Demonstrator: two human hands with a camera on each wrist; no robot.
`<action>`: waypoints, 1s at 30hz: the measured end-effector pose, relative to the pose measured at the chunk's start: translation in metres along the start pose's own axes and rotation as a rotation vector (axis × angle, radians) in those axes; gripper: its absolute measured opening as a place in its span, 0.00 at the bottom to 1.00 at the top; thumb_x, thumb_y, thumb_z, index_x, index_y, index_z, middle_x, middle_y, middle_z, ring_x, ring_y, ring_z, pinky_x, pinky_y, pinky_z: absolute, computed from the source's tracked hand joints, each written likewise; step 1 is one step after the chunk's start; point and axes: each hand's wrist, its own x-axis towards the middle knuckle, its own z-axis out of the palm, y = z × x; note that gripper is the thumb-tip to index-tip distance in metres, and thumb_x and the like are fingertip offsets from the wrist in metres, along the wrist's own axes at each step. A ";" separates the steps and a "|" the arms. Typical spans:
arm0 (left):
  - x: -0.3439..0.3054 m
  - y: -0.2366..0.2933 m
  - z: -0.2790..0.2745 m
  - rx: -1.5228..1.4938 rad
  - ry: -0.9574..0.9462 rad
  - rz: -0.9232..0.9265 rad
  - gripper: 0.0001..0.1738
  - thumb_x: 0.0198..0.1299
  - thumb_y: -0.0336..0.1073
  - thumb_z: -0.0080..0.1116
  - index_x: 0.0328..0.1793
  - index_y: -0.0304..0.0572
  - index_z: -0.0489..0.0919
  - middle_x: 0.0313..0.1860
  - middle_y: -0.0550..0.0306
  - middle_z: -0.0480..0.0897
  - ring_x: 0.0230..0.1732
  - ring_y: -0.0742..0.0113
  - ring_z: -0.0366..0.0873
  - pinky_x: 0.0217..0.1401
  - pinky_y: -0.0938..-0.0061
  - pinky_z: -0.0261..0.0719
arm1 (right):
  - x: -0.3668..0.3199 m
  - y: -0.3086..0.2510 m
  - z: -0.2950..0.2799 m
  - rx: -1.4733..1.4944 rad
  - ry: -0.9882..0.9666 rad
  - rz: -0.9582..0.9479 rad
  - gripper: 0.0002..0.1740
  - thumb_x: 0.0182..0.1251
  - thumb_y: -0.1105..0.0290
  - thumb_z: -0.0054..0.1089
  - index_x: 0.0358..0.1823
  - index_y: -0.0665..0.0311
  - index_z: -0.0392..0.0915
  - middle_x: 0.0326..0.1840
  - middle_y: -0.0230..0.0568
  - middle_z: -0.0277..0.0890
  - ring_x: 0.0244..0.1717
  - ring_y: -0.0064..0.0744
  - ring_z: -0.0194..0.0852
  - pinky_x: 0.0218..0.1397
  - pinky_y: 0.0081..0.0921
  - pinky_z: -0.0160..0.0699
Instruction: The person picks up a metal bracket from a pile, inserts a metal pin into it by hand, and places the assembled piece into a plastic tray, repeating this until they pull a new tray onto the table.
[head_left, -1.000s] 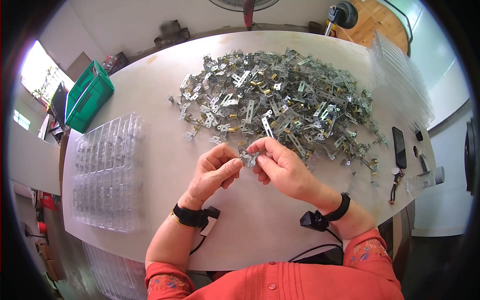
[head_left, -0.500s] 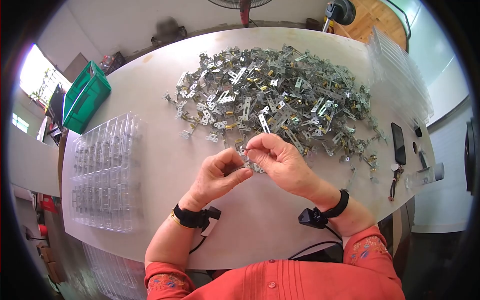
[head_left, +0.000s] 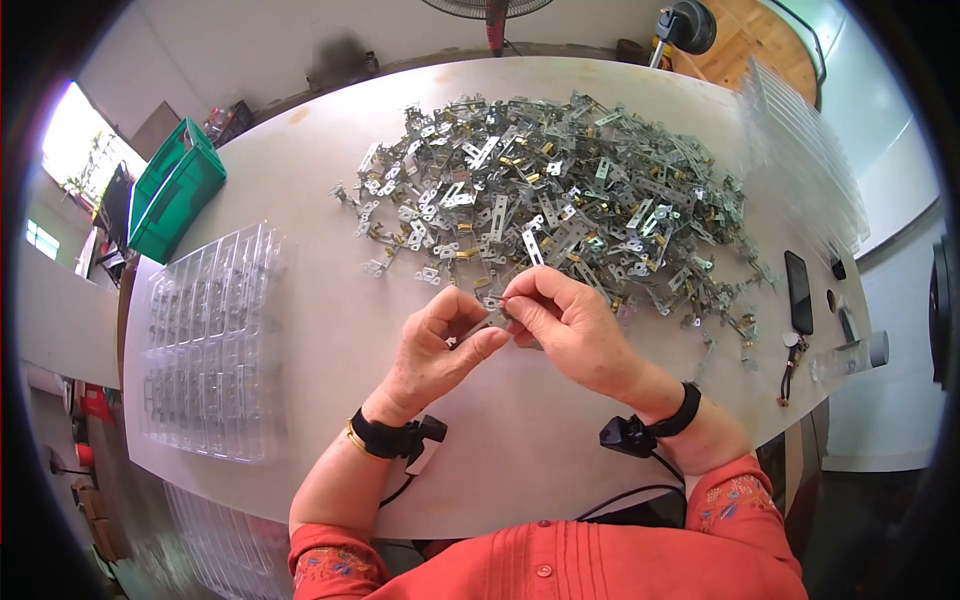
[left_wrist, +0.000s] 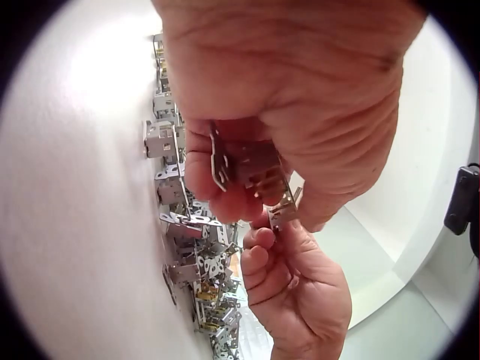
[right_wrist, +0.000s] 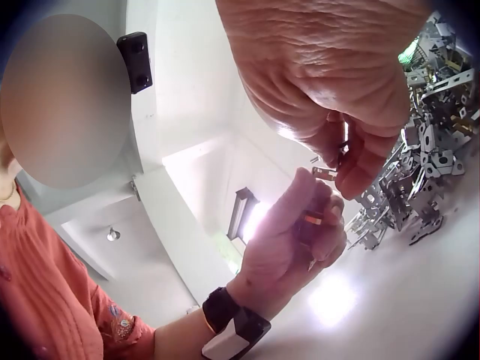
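In front of the pile, my two hands meet over the table. My left hand [head_left: 432, 345] holds a grey metal bracket [left_wrist: 257, 163] with brass-coloured parts inside; the left wrist view shows it partly covered by curled fingers and thumb. My right hand [head_left: 575, 325] pinches the bracket's far end between thumb and forefinger, fingertips close against the left ones. A small metal end [right_wrist: 324, 173] of it shows between the hands in the right wrist view. Just beyond lies a large pile of similar metal brackets [head_left: 560, 190], some with brass-coloured pieces.
At the left, clear compartment trays [head_left: 215, 340] hold rows of metal parts, with a green crate [head_left: 178, 195] behind. Stacked clear plastic trays [head_left: 805, 150] stand at the far right. A phone [head_left: 798, 292] and a clear bottle [head_left: 850, 358] lie near the right edge.
Between my hands the bracket has been turned, and its flat strip now points toward my left palm. My left thumb has shifted; both forearms stay nearly in place.
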 end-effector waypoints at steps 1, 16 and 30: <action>0.000 0.004 0.000 0.001 0.004 0.001 0.13 0.67 0.38 0.69 0.44 0.39 0.77 0.34 0.64 0.80 0.32 0.80 0.77 0.33 0.84 0.74 | 0.000 -0.001 -0.001 0.003 0.016 -0.011 0.04 0.78 0.73 0.56 0.44 0.66 0.77 0.32 0.30 0.77 0.34 0.15 0.74 0.38 0.19 0.77; 0.004 0.005 -0.006 -0.404 -0.095 -0.142 0.16 0.74 0.39 0.58 0.58 0.32 0.77 0.42 0.56 0.83 0.41 0.69 0.81 0.48 0.73 0.81 | 0.015 0.009 -0.017 -0.347 0.316 -0.541 0.03 0.76 0.72 0.60 0.45 0.63 0.79 0.33 0.27 0.77 0.33 0.14 0.74 0.33 0.17 0.71; 0.005 0.000 0.001 -0.434 0.043 -0.079 0.16 0.69 0.28 0.62 0.60 0.34 0.73 0.44 0.56 0.83 0.43 0.68 0.84 0.49 0.74 0.84 | -0.003 -0.016 -0.004 -0.404 0.184 -0.157 0.04 0.72 0.70 0.62 0.41 0.63 0.79 0.21 0.38 0.77 0.18 0.25 0.71 0.24 0.27 0.68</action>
